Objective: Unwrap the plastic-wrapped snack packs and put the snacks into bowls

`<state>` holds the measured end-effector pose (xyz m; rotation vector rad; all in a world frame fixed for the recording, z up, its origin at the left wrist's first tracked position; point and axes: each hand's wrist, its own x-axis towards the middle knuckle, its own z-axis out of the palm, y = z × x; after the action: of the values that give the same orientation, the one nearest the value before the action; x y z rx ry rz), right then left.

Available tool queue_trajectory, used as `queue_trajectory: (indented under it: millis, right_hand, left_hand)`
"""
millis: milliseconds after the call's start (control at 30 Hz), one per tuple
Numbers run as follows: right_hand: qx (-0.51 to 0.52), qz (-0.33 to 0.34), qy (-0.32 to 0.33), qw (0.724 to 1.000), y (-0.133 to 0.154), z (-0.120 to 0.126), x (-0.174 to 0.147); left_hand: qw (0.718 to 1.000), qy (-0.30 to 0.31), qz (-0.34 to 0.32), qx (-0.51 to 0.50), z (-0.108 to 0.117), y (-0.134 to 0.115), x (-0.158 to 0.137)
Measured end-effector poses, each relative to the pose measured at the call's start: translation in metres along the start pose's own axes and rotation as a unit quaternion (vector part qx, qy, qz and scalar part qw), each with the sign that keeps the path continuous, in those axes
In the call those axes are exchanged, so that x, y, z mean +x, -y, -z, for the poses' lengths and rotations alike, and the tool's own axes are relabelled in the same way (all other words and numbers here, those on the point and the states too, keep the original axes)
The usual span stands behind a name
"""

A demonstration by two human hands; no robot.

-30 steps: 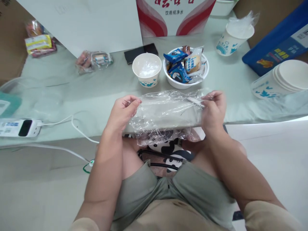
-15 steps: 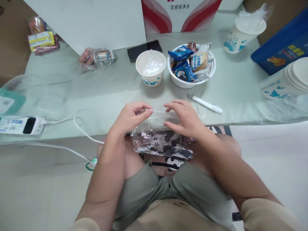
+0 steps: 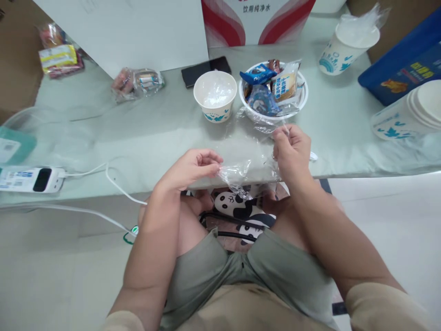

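Note:
A clear plastic bag point(image 3: 246, 170) stretches between my two hands over the table's front edge. My left hand point(image 3: 198, 166) pinches one side of it between thumb and fingers. My right hand point(image 3: 292, 147), higher and farther right, is closed on the other side. Part of the thin film reaches up in front of a white bowl point(image 3: 262, 116) filled with wrapped snacks point(image 3: 264, 87). Behind the bag stands a paper cup point(image 3: 215, 99) with clear plastic inside. The white-handled tool point(image 3: 313, 156) is mostly hidden behind my right hand.
A black phone point(image 3: 206, 70) lies behind the cup. Wrapped snacks point(image 3: 138, 83) sit farther left. At right are a cup holding plastic point(image 3: 346, 50), stacked paper cups point(image 3: 396, 117) and a blue bag point(image 3: 389, 69). A white power bank point(image 3: 48, 180) with a cable is at left.
My right hand has moved up and to the right and closed on the bag. The bag has risen from above my lap and spread out. My left hand has barely moved.

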<state>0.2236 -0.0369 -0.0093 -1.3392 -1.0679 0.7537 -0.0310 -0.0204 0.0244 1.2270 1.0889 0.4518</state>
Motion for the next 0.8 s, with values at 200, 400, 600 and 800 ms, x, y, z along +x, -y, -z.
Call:
queue_trajectory:
  millis: [200,400,600,800]
  right_hand:
    - [0.027,-0.031,-0.023,0.999,-0.006,0.006,0.002]
    - [0.036,-0.036,-0.045,0.998,-0.005,0.006,0.004]
    - [0.067,-0.069,-0.043,0.994,-0.003,0.007,0.007]
    - [0.031,-0.057,-0.041,0.997,-0.003,0.008,0.004]
  left_hand:
    - [0.991,-0.081,-0.053,-0.089,0.003,-0.001,0.0]
    - [0.977,-0.101,-0.055,-0.18,0.0,-0.003,-0.003]
    - [0.975,-0.135,-0.075,-0.158,0.009,-0.006,-0.003]
    - [0.928,-0.3,-0.147,-0.165,0.026,0.001,0.003]
